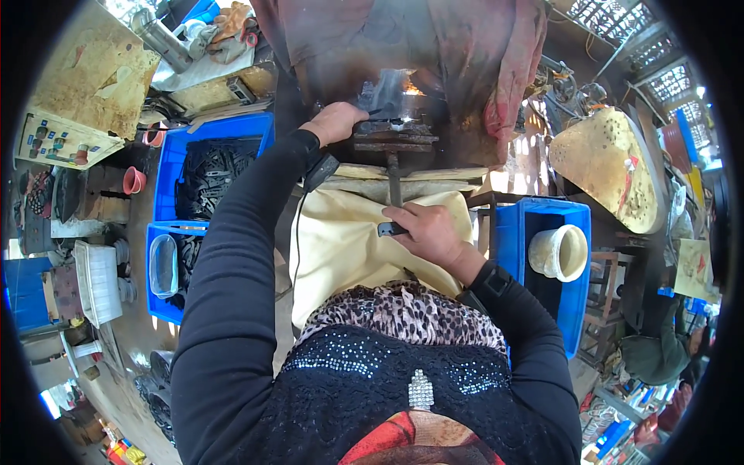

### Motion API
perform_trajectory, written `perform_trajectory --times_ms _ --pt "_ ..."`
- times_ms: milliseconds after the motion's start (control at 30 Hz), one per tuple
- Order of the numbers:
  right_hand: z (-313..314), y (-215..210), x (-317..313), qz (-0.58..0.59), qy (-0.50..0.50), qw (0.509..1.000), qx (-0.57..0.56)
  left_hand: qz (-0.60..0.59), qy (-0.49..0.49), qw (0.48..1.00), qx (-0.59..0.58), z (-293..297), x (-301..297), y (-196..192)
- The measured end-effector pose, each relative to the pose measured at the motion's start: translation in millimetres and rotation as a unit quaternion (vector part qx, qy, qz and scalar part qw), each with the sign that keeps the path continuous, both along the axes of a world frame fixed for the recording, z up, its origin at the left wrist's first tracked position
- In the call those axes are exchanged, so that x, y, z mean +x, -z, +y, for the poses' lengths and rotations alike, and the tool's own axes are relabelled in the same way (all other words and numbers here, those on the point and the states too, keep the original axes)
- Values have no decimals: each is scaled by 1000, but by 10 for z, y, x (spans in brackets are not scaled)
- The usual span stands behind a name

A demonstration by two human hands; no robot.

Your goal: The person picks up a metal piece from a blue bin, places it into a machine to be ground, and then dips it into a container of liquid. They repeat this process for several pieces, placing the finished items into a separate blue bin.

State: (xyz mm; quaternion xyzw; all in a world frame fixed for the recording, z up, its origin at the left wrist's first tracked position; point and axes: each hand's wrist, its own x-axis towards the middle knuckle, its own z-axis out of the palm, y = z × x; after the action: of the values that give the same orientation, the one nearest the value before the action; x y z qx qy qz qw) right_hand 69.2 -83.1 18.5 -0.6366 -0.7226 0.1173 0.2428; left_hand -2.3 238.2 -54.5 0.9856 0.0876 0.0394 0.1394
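Straight ahead is a grinding machine with an orange glow at its upper right and a dark metal ledge below. My left hand reaches to the left side of it, fingers closed on a thin dark strip that points at the machine; its far end is hard to make out. Closer to my lap, my right hand is closed on a small dark flat metal piece, whose end sticks out to the left. Its fingertips lie at the lower end of an upright metal bar under the ledge.
Left, two blue bins hold many dark metal pieces; a clear container sits in the nearer one. Right, a blue bin carries a whitish bucket. Reddish cloth drapes around the machine. A cream apron covers my lap.
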Motion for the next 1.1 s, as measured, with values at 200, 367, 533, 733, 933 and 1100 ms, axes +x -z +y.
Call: perform_trajectory --times_ms 200,367,533,733,933,1100 --pt "0 38 -18 -25 5 999 21 31 3 999 21 -76 11 -110" --pt "15 65 -22 -36 13 999 27 68 25 997 42 -38 28 -189" --pt "16 24 -22 -24 3 999 31 95 81 990 64 79 162 -191" --pt "7 5 19 -24 -1 999 24 86 114 989 41 96 160 -69" --pt "-27 84 -12 -23 -7 999 27 75 74 994 21 -10 25 -171" --pt "33 68 58 -26 -13 999 32 30 48 998 31 -43 -166 -490"
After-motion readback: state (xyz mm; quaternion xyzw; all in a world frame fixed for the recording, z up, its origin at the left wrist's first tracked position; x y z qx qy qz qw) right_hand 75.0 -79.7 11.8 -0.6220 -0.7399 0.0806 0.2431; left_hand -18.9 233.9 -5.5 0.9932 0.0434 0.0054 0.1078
